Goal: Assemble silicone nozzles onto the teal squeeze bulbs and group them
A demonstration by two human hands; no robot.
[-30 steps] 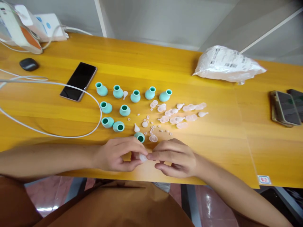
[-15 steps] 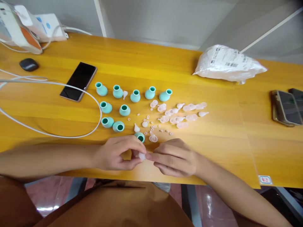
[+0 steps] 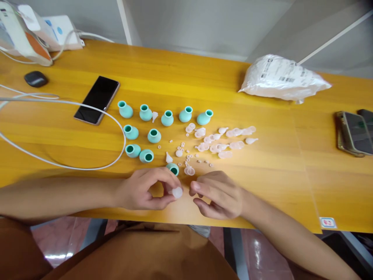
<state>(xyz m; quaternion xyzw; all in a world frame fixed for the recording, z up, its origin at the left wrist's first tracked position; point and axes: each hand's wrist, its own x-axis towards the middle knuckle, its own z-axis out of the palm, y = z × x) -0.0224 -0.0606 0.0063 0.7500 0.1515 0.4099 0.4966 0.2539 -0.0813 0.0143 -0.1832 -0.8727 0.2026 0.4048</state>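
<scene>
Translucent white cap (image 3: 176,192) pinched in left hand (image 3: 142,191) fingertips, lower centre | right hand (image 3: 218,193) loosely curled, holding nothing, just beside | teal bulb (image 3: 173,168) above.

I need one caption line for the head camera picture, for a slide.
Left hand pinches a small translucent cap beside the right hand, near teal bulbs on a yellow table.

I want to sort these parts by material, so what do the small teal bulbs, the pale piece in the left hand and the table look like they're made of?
The teal bulbs look like soft silicone or rubber: matte, evenly coloured, rounded. The pale piece pinched in the left hand seems translucent silicone or soft plastic, milky and slightly glossy. The table looks like varnished wood or wood-look laminate: visible grain, shiny surface.
</scene>
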